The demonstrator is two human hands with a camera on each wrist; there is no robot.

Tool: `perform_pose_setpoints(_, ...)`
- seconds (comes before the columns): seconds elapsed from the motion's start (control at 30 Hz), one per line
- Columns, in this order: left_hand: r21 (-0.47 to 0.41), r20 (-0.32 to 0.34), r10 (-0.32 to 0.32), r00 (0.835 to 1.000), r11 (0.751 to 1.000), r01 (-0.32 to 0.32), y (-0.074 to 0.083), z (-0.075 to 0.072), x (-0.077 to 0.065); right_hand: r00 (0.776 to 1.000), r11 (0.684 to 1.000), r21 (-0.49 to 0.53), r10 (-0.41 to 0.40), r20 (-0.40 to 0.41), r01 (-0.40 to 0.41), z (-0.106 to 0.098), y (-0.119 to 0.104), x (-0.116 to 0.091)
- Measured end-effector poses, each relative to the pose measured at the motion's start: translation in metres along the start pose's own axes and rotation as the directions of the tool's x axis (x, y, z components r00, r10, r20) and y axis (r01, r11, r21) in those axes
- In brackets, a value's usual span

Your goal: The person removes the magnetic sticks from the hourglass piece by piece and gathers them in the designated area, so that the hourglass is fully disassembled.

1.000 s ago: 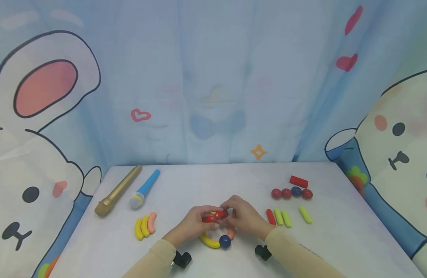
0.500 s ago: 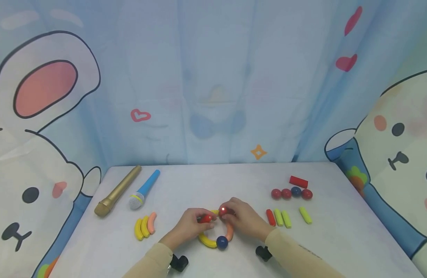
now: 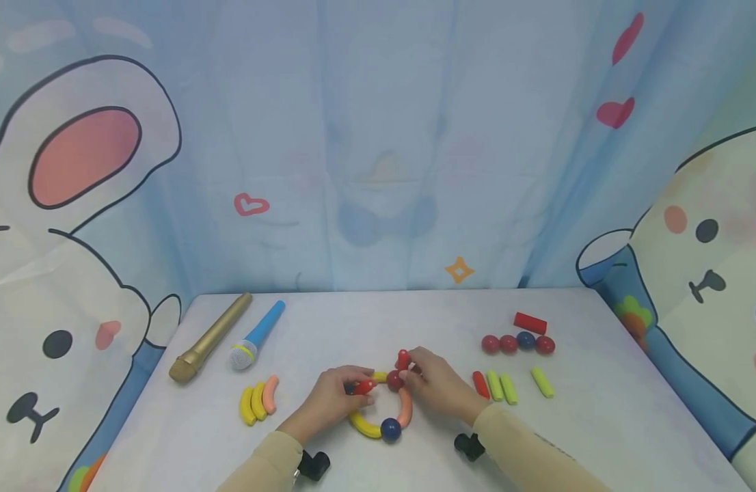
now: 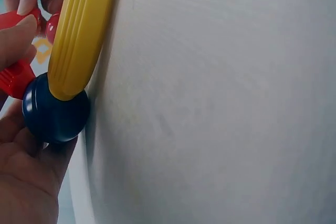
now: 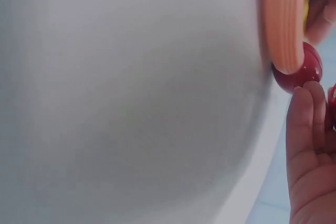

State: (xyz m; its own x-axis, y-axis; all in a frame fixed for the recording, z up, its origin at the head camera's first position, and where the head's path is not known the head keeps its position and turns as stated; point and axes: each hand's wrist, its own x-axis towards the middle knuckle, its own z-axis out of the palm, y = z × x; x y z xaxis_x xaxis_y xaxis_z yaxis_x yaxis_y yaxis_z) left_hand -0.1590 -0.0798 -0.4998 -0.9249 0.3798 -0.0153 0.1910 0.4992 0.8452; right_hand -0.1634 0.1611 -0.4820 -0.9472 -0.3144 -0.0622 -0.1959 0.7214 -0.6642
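A ring of toy pieces lies between the hands: two yellow curved bars (image 3: 366, 426), an orange curved bar (image 3: 405, 408), a blue ball (image 3: 391, 429) at the near side and a red ball (image 3: 394, 380) at the far side. My left hand (image 3: 331, 398) pinches a short red rod (image 3: 363, 387) beside a second blue ball (image 4: 55, 111), which touches a yellow bar's end in the left wrist view. With my right hand (image 3: 441, 387) I hold another red rod (image 3: 403, 359) against the red ball. Its fingertips (image 5: 303, 100) touch that ball, and part of the rod is hidden.
Two toy microphones, one gold (image 3: 208, 339) and one blue (image 3: 258, 333), lie at the back left. Yellow and orange curved bars (image 3: 258, 400) sit left of the hands. A row of balls (image 3: 508, 344), a red cylinder (image 3: 530, 322) and green sticks (image 3: 542, 382) lie right.
The two red rods were close together between the hands and are now apart. The right hand's rod has swung to the far side of the red ball; my left hand has shifted slightly left.
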Motion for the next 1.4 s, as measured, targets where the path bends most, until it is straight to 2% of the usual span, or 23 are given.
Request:
perform_pose_setpoints(0.23,0.012,0.011,-0.024,1.000,1.000,0.024,0.000,-0.002,-0.001,0.999,0.999,0.053,-0.006,-0.052,0.009,-0.006,-0.002,-0.007)
perform_pose_setpoints(0.37,0.017,0.016,-0.041,0.999,0.999,0.040,-0.002,-0.003,0.000,0.996,0.988,0.152,0.006,-0.091,0.007,-0.015,0.000,-0.017)
perform_pose_setpoints(0.5,0.025,0.012,-0.037,0.999,0.999,0.036,-0.002,-0.005,0.000,0.995,0.956,0.291,-0.004,-0.098,0.032,-0.028,0.009,-0.026)
perform_pose_setpoints(0.67,0.025,0.013,-0.038,0.999,0.999,0.038,-0.001,-0.006,0.000,0.991,0.912,0.409,0.081,-0.109,-0.030,-0.046,0.028,-0.042)
perform_pose_setpoints(0.83,0.025,0.019,-0.047,0.999,0.999,0.047,0.000,-0.006,-0.001,0.981,0.898,0.428,0.165,-0.106,-0.105,-0.076,0.050,-0.067)
perform_pose_setpoints(0.9,0.026,0.020,-0.054,0.998,0.998,0.053,0.001,-0.006,-0.001,0.976,0.906,0.408,0.180,-0.124,-0.115,-0.091,0.062,-0.079)
perform_pose_setpoints(0.97,0.029,0.020,-0.060,0.998,0.998,0.059,0.001,-0.007,-0.001,0.970,0.932,0.343,0.183,-0.158,-0.120,-0.107,0.078,-0.091)
perform_pose_setpoints(1.1,0.040,0.018,-0.068,0.998,0.997,0.067,0.001,-0.006,-0.001,0.951,0.980,0.113,0.186,-0.247,-0.163,-0.134,0.121,-0.108)
perform_pose_setpoints(1.17,0.039,0.020,-0.072,0.997,0.997,0.071,0.001,-0.006,-0.001,0.945,0.977,0.006,0.206,-0.254,-0.212,-0.143,0.144,-0.113)
perform_pose_setpoints(1.27,0.036,0.025,-0.073,0.997,0.997,0.072,0.000,-0.007,-0.002,0.948,0.954,-0.116,0.249,-0.200,-0.276,-0.148,0.172,-0.113)
perform_pose_setpoints(1.4,0.032,0.031,-0.065,0.997,0.997,0.064,0.000,-0.007,-0.002,0.959,0.936,-0.212,0.264,-0.105,-0.281,-0.148,0.190,-0.106)
